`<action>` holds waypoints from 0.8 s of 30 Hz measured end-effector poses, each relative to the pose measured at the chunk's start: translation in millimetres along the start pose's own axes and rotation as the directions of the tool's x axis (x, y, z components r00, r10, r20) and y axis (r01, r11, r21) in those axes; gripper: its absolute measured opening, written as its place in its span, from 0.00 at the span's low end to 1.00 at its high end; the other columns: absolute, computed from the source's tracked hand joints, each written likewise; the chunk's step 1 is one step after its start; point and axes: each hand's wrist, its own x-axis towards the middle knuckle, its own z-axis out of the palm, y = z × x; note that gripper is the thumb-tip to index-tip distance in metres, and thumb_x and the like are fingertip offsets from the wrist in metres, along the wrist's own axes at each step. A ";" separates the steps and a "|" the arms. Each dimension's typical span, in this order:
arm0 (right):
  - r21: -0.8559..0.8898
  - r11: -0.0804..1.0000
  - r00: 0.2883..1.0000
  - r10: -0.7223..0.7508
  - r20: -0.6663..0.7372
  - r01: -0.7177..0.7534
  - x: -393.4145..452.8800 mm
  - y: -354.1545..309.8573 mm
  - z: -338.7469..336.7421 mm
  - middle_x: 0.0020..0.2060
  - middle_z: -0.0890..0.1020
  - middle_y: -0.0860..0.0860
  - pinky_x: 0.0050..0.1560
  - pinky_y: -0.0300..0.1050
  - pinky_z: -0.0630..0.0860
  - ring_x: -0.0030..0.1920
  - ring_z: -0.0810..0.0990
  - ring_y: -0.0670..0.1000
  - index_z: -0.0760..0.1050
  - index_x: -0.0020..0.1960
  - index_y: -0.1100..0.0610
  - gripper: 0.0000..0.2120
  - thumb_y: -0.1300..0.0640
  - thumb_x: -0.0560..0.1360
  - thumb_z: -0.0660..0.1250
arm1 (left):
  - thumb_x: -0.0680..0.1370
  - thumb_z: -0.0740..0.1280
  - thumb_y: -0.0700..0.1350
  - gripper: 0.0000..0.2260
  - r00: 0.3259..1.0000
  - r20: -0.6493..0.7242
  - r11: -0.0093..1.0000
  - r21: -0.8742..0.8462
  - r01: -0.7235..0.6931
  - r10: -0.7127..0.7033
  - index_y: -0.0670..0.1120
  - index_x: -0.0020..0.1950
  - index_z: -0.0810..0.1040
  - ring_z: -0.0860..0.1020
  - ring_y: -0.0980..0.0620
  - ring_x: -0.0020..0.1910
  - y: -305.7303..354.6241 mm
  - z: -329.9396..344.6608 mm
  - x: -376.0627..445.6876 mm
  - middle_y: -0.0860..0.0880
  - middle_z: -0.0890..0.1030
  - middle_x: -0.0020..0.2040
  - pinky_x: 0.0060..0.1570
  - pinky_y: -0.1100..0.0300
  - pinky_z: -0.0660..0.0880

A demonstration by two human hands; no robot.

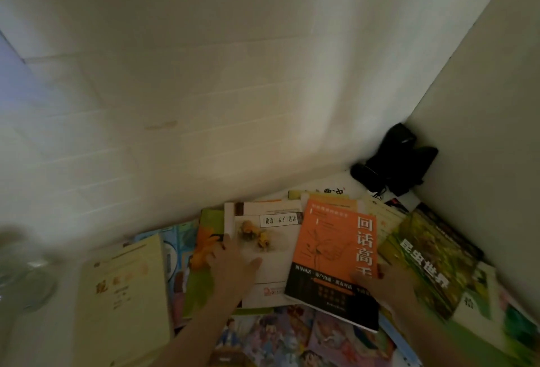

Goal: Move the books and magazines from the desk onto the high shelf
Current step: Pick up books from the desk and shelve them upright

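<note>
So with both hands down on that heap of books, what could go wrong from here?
The books overlap loosely, so lifting the orange book under the right hand may drag the green book beside it. The white book under the left hand lies on others that could slide. A clear glass object at the left edge might get knocked.

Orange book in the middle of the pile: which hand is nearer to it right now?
Right. The right hand rests on the orange book at its lower right edge. The left hand lies flat on the white book beside it, apart from the orange cover.
</note>
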 end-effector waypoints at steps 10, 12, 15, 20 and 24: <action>-0.120 0.992 0.998 -0.047 0.034 0.050 13.7 1.6 -0.7 0.39 0.78 0.48 0.34 0.38 0.69 0.38 0.77 0.47 0.73 0.42 0.50 0.11 0.47 0.71 0.73 | 0.79 0.64 0.43 0.18 0.995 0.089 0.902 -0.425 0.081 -0.048 0.38 0.66 0.65 0.76 0.41 0.57 11.3 -8.9 8.0 0.40 0.76 0.60 0.52 0.53 0.75; -0.130 0.990 0.998 -0.050 0.031 0.054 12.3 2.6 -4.5 0.38 0.77 0.48 0.32 0.36 0.68 0.36 0.75 0.44 0.75 0.43 0.51 0.10 0.46 0.72 0.71 | 0.82 0.60 0.44 0.16 0.998 -0.033 0.914 -0.399 -0.067 0.059 0.39 0.67 0.63 0.79 0.44 0.50 20.1 -17.9 -6.8 0.41 0.78 0.54 0.45 0.53 0.76; -0.131 0.991 1.000 -0.028 0.001 0.028 17.6 8.6 -5.3 0.35 0.78 0.49 0.33 0.40 0.71 0.35 0.76 0.47 0.79 0.45 0.58 0.15 0.45 0.73 0.70 | 0.82 0.57 0.46 0.15 0.947 -0.243 0.910 -0.307 -0.279 0.208 0.42 0.68 0.63 0.77 0.52 0.38 37.6 -42.3 -26.4 0.47 0.79 0.46 0.36 0.58 0.73; -0.119 0.992 0.999 -0.034 -0.001 0.034 18.9 11.4 -9.1 0.33 0.79 0.52 0.32 0.43 0.73 0.33 0.78 0.49 0.76 0.36 0.56 0.18 0.42 0.72 0.70 | 0.82 0.57 0.48 0.22 0.767 -0.456 0.841 -0.068 -0.536 0.452 0.43 0.74 0.62 0.80 0.48 0.40 75.3 -83.5 -53.6 0.44 0.80 0.52 0.35 0.59 0.75; -0.064 0.996 0.998 -0.056 -0.030 0.054 19.7 17.2 -14.4 0.37 0.81 0.60 0.32 0.40 0.68 0.37 0.80 0.58 0.78 0.39 0.64 0.23 0.44 0.76 0.66 | 0.82 0.58 0.47 0.17 0.817 -0.385 0.744 -0.361 -0.562 0.430 0.53 0.70 0.61 0.77 0.61 0.39 109.5 -103.3 -68.7 0.57 0.77 0.51 0.33 0.71 0.74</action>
